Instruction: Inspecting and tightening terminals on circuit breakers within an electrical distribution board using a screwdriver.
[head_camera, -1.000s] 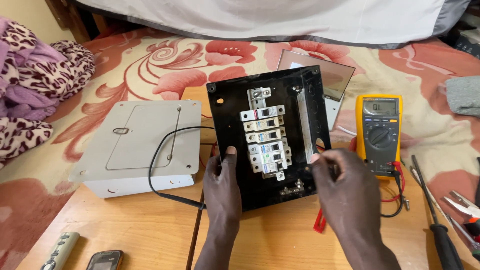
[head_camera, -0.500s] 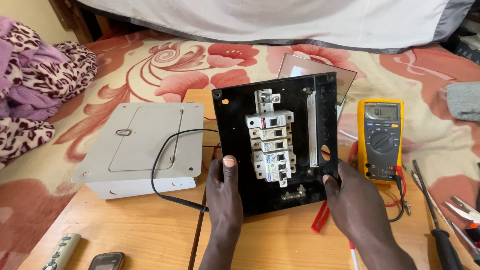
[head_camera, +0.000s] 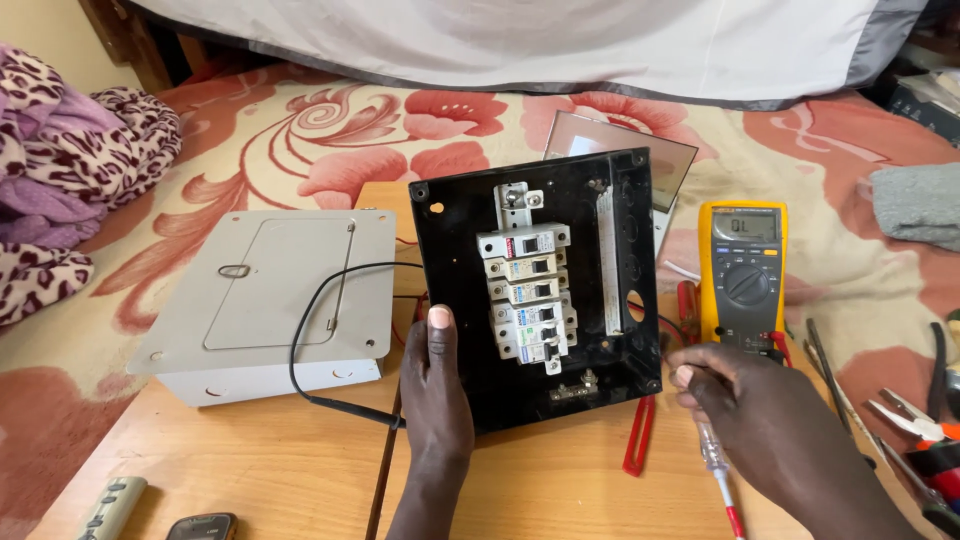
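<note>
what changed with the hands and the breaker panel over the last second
The right hand came off the black breaker panel, moving down and right, and now holds a tester screwdriver. The left hand stays on the panel's lower left edge. Yellow multimeter and grey enclosure unchanged.

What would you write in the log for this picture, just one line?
left hand steadies black breaker panel | right hand holds tester screwdriver | yellow multimeter beside panel
</note>
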